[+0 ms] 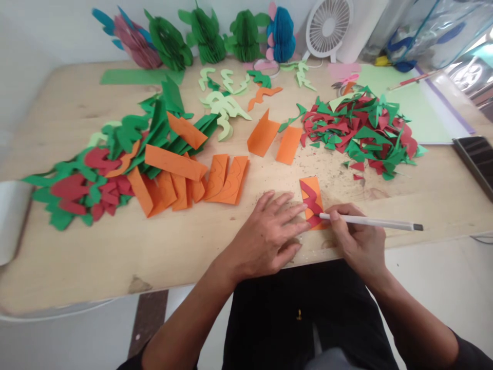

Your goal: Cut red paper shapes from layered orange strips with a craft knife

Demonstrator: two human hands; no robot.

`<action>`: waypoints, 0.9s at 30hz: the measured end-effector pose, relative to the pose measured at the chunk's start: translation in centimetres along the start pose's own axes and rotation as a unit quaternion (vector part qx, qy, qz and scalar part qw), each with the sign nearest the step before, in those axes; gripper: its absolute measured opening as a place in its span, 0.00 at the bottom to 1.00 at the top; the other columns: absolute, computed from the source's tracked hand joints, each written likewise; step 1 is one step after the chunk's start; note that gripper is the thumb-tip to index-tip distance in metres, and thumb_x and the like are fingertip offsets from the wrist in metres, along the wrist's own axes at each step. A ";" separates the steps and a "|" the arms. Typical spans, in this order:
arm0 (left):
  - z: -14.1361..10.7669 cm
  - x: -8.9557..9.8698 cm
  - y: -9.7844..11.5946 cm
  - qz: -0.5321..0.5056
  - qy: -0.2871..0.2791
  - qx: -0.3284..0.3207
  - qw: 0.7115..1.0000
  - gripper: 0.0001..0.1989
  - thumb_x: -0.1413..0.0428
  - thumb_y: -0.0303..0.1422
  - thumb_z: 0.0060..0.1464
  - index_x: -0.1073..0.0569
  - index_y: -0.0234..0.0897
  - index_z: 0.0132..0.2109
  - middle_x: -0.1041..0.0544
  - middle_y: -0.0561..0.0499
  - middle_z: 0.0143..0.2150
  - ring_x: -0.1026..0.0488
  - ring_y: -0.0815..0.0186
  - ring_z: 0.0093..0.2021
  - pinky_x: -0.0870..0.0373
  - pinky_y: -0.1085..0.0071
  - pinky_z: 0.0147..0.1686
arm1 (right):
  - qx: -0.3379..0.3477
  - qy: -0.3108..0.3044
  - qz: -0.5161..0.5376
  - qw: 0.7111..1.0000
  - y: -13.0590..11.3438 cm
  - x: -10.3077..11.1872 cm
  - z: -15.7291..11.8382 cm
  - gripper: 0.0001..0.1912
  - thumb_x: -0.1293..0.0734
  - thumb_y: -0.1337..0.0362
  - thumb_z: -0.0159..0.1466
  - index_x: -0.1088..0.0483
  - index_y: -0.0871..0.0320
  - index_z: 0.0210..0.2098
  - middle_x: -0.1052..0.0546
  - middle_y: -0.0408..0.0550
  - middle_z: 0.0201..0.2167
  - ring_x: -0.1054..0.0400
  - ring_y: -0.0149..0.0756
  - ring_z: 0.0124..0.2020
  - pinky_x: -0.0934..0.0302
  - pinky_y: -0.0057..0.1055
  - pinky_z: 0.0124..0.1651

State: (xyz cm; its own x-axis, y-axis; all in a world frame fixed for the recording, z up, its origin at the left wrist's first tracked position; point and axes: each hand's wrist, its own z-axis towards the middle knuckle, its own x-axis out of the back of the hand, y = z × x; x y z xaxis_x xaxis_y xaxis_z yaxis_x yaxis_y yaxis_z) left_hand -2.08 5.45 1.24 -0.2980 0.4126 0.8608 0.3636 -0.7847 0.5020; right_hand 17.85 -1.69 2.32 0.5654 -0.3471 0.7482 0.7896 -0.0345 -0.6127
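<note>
My left hand (271,234) lies on the table with its fingers spread, the fingertips resting on a wavy red paper cutout (313,199). Under the cutout is an orange paper rectangle (316,185), whose edges show around the red shape. My right hand (356,239) pinches a white pen (377,221) with a dark end cap. The pen's tip touches the red cutout's right edge. Folded orange papers with drawn wavy lines (227,180) lie left of my hands. Two more folded orange pieces (264,134) stand farther back.
Green and red cutouts (73,190) are heaped at the left. A pile of red and green scraps (362,126) lies at the back right. Honeycomb paper figures (246,38) and a white fan (329,28) line the wall. A phone (477,162) is at the right edge.
</note>
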 end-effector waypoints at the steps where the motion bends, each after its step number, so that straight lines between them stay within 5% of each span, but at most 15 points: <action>1: 0.0 0.0 0.0 0.000 0.001 0.000 1.000 0.19 0.48 0.37 0.62 0.29 0.45 0.59 0.35 0.49 0.67 0.46 0.49 0.69 0.57 0.43 0.68 | -0.001 0.002 -0.002 1.000 0.0 0.0 0.0 0.14 0.40 0.57 0.68 0.30 0.54 0.29 0.24 0.43 0.23 0.31 0.34 0.24 0.39 0.31 0.29; 11: 0.0 0.1 0.1 -0.004 0.000 0.003 1.000 0.19 0.49 0.37 0.62 0.29 0.44 0.59 0.35 0.50 0.67 0.47 0.50 0.69 0.58 0.44 0.68 | -0.006 0.017 0.013 1.000 0.1 -0.3 -0.1 0.12 0.39 0.59 0.67 0.29 0.55 0.30 0.24 0.43 0.23 0.29 0.36 0.26 0.38 0.31 0.31; 21: 0.1 0.0 0.1 -0.006 -0.005 0.004 1.000 0.19 0.49 0.37 0.62 0.29 0.43 0.59 0.35 0.49 0.67 0.47 0.49 0.69 0.58 0.43 0.68 | -0.053 0.027 0.162 0.985 1.0 -0.8 -0.6 0.11 0.37 0.57 0.68 0.26 0.56 0.40 0.19 0.47 0.32 0.23 0.38 0.34 0.31 0.34 0.40; 27: -0.1 -0.3 0.0 -0.016 0.013 0.005 1.000 0.18 0.46 0.36 0.60 0.28 0.44 0.57 0.35 0.51 0.67 0.46 0.49 0.69 0.59 0.44 0.68 | -0.032 0.021 0.148 0.988 1.5 -1.3 -0.8 0.12 0.38 0.57 0.69 0.27 0.53 0.46 0.19 0.49 0.41 0.23 0.40 0.43 0.31 0.39 0.47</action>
State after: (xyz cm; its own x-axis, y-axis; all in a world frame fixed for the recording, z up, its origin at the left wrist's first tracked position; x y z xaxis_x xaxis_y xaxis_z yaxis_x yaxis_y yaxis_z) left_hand -2.03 5.27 0.99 -0.3312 0.4249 0.8425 0.3632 -0.7666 0.5294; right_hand 18.14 -2.08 0.21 0.7584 -0.3886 0.5233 0.5735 0.0164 -0.8190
